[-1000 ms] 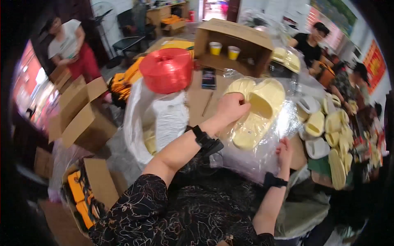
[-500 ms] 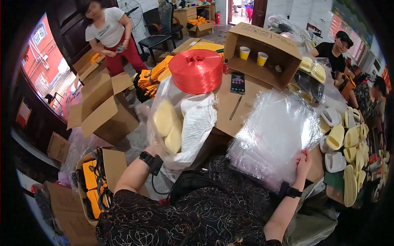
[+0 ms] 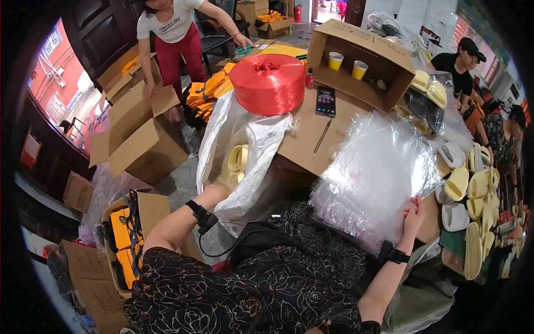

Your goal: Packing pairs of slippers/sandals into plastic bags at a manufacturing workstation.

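Note:
My left hand [image 3: 218, 193] reaches down into the mouth of a white woven sack [image 3: 265, 145]; its fingers are hidden inside. Beside and beyond it in the sack lie pale yellow slippers [image 3: 238, 158], partly covered by see-through plastic. At the right, my right hand [image 3: 413, 217] has its fingers curled at the near right edge of a stack of clear plastic bags [image 3: 370, 178], seeming to pinch that edge. The stack lies on the cardboard-topped table [image 3: 300, 147]. Each of my wrists wears a black strap.
A red twine roll [image 3: 268, 83] stands behind the sack, near a phone [image 3: 326, 101], a pen [image 3: 322, 135] and a carton [image 3: 361, 64] holding two cups. Yellow slippers [image 3: 473, 250] crowd the right. An open carton [image 3: 147, 145] stands left; a co-worker [image 3: 178, 33] leans over it.
My left hand has gone deeper into the sack, and the slippers sit lower in it. My right hand stays at the bags. The co-worker has bent forward, one arm stretched toward the table.

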Demonstrator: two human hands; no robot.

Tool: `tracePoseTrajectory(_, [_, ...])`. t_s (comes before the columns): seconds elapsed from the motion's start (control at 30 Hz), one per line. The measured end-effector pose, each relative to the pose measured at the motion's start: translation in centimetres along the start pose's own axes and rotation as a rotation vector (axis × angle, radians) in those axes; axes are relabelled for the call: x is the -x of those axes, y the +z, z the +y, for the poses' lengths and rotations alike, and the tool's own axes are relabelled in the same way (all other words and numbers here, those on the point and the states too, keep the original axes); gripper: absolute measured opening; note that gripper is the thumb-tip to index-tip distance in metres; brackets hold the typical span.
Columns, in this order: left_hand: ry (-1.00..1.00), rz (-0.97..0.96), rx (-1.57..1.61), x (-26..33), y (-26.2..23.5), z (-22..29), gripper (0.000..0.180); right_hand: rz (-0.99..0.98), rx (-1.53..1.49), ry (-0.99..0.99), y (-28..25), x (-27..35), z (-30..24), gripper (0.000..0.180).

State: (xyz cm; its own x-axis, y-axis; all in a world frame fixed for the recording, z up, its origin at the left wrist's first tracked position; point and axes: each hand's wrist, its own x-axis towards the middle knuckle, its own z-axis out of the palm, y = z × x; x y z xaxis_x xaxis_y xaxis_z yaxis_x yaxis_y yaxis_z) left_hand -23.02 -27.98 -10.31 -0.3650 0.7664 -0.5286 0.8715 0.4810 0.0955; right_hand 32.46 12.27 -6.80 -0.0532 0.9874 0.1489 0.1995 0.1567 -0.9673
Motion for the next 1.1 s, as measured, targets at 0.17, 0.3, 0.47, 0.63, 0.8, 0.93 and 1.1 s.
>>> tracePoseTrajectory(0.17, [0.054, 0.151, 0.391, -2.2, 8.9, -5.9, 0.045, -0.016, 0.009, 0.017, 0.4, 0.0, -0.1, 0.038])
tracePoseTrajectory(0.3, [0.103, -0.171, 0.987, 2.8, 1.1, 0.8, 0.040, 0.000, -0.007, 0.007, 0.5, -0.1, 0.0, 0.037])
tracePoseTrajectory(0.47, [0.204, -0.034, 1.076, 3.1, -1.8, 4.4, 0.038, -0.002, -0.042, 0.000, 0.7, -0.6, 0.7, 0.037])
tracePoseTrajectory(0.63, [0.377, 0.305, 0.946, -1.2, -1.6, 15.5, 0.038, 0.013, -0.037, -0.007, 0.7, -0.3, 0.5, 0.036])
tracePoseTrajectory(0.8, [0.242, 0.213, 0.742, -5.2, 1.1, 9.9, 0.044, 0.007, -0.022, -0.023, 1.1, 0.3, 0.2, 0.036])
tracePoseTrajectory(0.93, [0.037, 0.528, 0.390, -6.9, -5.5, 6.9, 0.032, 0.016, -0.004, -0.014, 0.4, 0.0, 1.1, 0.036])
tracePoseTrajectory(1.1, [0.122, 0.903, 0.634, -0.2, -18.1, 2.9, 0.024, 0.011, -0.044, -0.009, 0.7, -0.3, 0.3, 0.035])
